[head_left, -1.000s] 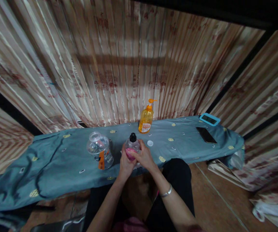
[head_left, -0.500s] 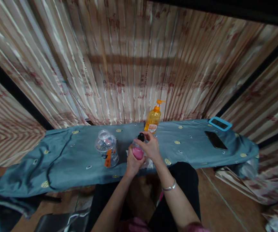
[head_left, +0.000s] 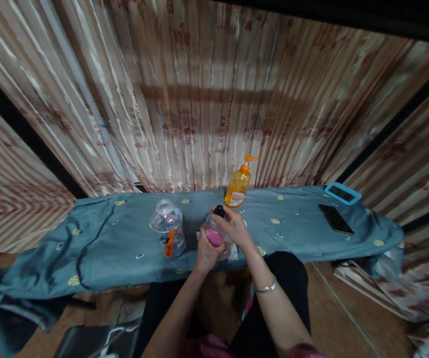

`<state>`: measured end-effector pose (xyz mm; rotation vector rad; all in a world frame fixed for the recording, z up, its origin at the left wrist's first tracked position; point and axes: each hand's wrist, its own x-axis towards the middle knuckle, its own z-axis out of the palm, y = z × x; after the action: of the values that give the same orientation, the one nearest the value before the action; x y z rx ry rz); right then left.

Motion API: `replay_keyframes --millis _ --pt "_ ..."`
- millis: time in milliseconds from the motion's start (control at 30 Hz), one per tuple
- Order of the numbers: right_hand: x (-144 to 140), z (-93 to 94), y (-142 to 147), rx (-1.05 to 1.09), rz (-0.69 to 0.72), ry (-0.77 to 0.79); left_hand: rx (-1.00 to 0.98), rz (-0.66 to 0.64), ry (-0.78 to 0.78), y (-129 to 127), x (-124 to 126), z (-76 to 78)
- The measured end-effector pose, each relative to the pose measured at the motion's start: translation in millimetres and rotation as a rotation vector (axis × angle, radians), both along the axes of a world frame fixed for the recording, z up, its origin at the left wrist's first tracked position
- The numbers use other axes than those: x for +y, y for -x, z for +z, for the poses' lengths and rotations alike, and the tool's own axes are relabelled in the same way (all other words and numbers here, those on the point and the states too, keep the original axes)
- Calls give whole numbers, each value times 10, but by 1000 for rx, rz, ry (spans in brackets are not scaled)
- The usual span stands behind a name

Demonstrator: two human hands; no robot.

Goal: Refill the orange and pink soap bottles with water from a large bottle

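**Both hands on a small pink bottle at the table's near edge**

The left hand [head_left: 207,252] is wrapped around the lower body of a small bottle [head_left: 214,232] that holds pink liquid, gripping it from below and behind. The right hand [head_left: 233,227] is curled over the bottle's upper part, its fingers closed around the neck just under the black cap [head_left: 219,211]. A silver bracelet [head_left: 266,287] sits on the right wrist. The bottle stands upright, over a white cloth or tissue [head_left: 230,252] on the blue tablecloth [head_left: 106,248], near the middle of the table's front edge.

Seen from the bottle, a clear plastic jar [head_left: 168,234] with an orange label stands just beside it at 9 o'clock, its mouth open. An orange pump bottle [head_left: 238,183] stands near at 1 o'clock, by the striped curtain [head_left: 199,99]. Well apart at 3 o'clock lies a dark phone [head_left: 335,218], and beyond it, at 2 o'clock, a flat device in a turquoise case [head_left: 342,193].
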<state>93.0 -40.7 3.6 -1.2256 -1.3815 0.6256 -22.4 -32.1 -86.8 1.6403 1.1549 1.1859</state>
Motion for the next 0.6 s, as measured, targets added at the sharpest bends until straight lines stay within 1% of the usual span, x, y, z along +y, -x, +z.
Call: replay_keyframes --millis 67,100,200,300,500,600 --pt "39 -39 -44 39 62 -23 7 3 8 -1 -4 8" --pt "58 -60 -58 64 67 -37 8 4 15 0 -7 12" --pt "97 -113 -64 128 15 -77 1 3 27 5 -12 23" --pt "81 -127 -52 149 -20 -92 -4 -7 17 9 -13 28" --pt "-24 -70 -33 112 40 -79 4 14 16 -4 -3 -5" --pt "-8 -76 -8 102 -39 -90 12 14 3 -5 -1 -29"
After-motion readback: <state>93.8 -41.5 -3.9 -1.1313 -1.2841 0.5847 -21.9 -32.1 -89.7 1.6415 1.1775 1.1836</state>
